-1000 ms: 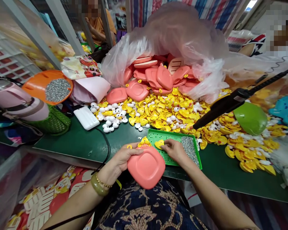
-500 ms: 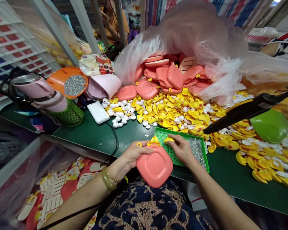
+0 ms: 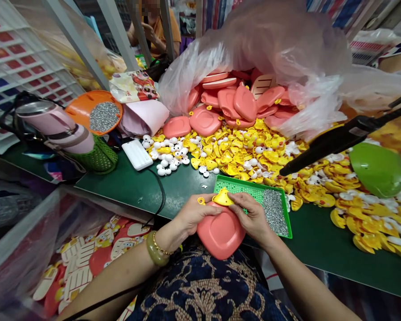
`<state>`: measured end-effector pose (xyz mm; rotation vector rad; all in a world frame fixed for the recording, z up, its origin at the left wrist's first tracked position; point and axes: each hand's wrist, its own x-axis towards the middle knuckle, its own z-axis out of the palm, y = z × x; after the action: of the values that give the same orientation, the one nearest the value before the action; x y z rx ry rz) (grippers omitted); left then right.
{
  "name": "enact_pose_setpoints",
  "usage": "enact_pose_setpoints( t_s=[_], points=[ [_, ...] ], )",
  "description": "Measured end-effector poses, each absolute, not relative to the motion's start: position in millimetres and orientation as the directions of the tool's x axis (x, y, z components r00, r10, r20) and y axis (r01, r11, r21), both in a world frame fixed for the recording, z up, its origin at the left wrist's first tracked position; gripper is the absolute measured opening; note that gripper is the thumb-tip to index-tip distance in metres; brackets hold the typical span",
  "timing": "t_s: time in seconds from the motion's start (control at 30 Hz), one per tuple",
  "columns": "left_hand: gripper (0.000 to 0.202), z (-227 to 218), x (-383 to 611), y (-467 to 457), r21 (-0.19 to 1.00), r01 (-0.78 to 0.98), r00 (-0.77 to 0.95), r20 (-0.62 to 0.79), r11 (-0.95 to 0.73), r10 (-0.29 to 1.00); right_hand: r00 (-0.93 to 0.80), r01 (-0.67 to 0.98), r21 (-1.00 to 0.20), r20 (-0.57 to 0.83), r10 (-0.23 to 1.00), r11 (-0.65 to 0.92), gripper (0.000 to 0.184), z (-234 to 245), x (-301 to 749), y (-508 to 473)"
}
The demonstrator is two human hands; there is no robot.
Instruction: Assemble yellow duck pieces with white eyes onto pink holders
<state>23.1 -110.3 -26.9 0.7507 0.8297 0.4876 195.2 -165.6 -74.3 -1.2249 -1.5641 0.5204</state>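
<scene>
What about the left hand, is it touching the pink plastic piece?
Touching. The head view shows the left hand lying over the top edge of the pink plastic piece, with no gap between them.

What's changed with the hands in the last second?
The right hand has moved left from above the green tray onto the pink piece, carrying its yellow piece to that piece's top edge, where a yellow piece now sits. The left hand holds the pink piece as before. The pink pile and yellow pile look unchanged.
</scene>
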Motion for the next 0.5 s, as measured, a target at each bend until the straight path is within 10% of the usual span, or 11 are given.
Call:
enact_pose_setpoints(
  t_s=[0.5],
  points=[
    [0.038, -20.8, 26.2, -117.4, 0.910, 0.013, 0.590, -0.342, 0.415, 0.731, -0.047, 0.630, -0.579, 0.637, 0.769, 0.518, 0.062, -67.0, 199.3, -174.9]
  ],
)
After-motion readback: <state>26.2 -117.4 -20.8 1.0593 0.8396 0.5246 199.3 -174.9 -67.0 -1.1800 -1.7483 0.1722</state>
